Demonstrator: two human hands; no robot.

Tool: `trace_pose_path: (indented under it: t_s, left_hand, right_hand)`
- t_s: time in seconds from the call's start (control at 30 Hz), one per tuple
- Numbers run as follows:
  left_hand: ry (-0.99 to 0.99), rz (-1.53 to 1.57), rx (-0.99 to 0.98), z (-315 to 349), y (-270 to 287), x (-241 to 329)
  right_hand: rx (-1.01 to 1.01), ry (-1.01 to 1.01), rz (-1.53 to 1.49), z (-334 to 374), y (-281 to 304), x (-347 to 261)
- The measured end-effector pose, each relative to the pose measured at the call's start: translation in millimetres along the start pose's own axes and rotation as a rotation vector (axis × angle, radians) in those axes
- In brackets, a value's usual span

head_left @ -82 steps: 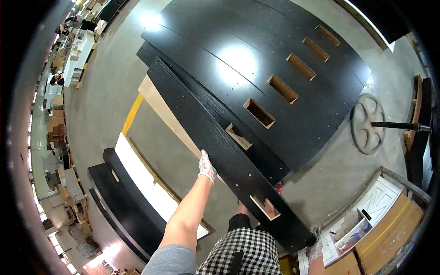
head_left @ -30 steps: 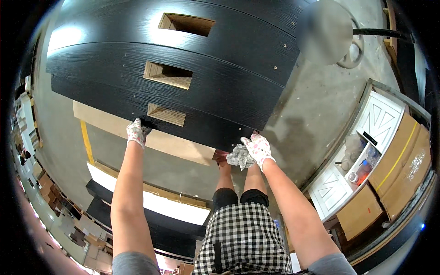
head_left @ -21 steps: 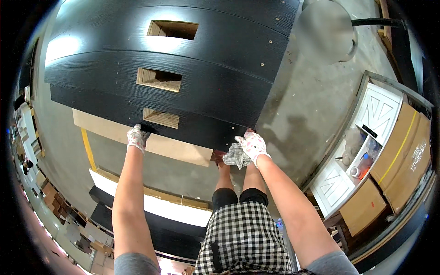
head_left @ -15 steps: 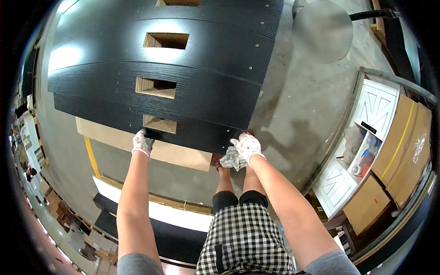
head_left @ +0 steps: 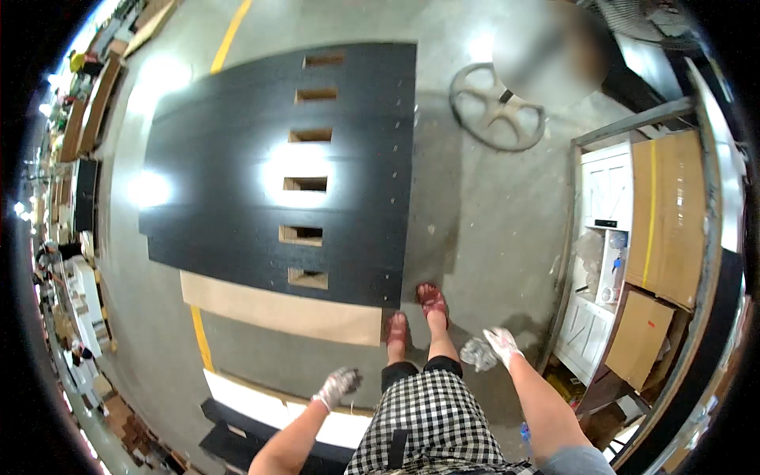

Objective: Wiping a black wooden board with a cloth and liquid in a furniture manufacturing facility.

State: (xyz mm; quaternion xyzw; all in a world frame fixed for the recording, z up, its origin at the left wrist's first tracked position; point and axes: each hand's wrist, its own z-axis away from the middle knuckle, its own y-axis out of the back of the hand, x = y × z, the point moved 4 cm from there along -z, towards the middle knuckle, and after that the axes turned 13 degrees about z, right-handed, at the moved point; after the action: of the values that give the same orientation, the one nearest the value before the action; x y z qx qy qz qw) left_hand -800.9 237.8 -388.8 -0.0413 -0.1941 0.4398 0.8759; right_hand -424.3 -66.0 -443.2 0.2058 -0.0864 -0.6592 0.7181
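Black wood-grain panels point(head_left: 222, 182), each with a rectangular cutout showing bare wood, lie in an overlapping row in front of me. A pale brown board point(head_left: 277, 309) shows under their near edge. My left hand point(head_left: 339, 385), in a white patterned glove with dark fingertips, is over the floor below that board. It touches no panel, and its fingers look loosely apart with nothing in them. Off to the right of my legs, my gloved right hand point(head_left: 503, 345) holds a crumpled grey rag point(head_left: 478, 355), which hangs beside the fingers.
White and black boards point(head_left: 261, 400) lie close to my left. On the right stands a rack with white cabinet doors point(head_left: 608, 184) and cardboard point(head_left: 665, 214). A floor fan's round base point(head_left: 500, 127) is beyond my feet, right of the panels. Cluttered workbenches line the far left.
Both hands have come away from the nearest panel's edge and back toward my body. The right one has swung out to the right with the rag. My view now takes in more floor.
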Motion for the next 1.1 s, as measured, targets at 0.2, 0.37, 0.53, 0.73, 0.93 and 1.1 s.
trace_pose_path:
  t_s: [0.2, 0.37, 0.53, 0.73, 0.93, 1.1]
  left_hand:
    - [0.028, -0.076, -0.206, 70.7, -116.6, 75.1]
    - [-0.309, -0.815, -0.52, 113.9, -243.4, 139.5]
    - [-0.032, -0.446, -0.666, 107.3, -302.2, 145.7]
    - [-0.095, -0.513, -0.685, 137.7, -398.2, 163.8]
    - [0.078, -0.622, -0.943, 183.2, -538.3, 128.7]
    - [-0.358, -0.668, -1.058, 211.3, -646.1, 166.0]
  right_hand:
    - [0.216, 0.038, -0.574, 118.8, 28.4, 19.3]
    - [0.105, 0.247, -1.372, 218.2, 15.2, -86.8]
    - [0.471, 0.29, -1.029, 255.7, 30.7, -73.9]
    - [0.481, 0.654, -1.028, 336.0, 112.0, -33.0]
    - [0.799, 0.676, -1.521, 391.3, 164.9, 45.5]
    - [1.556, 0.387, -1.512, 518.3, 186.3, 203.4]
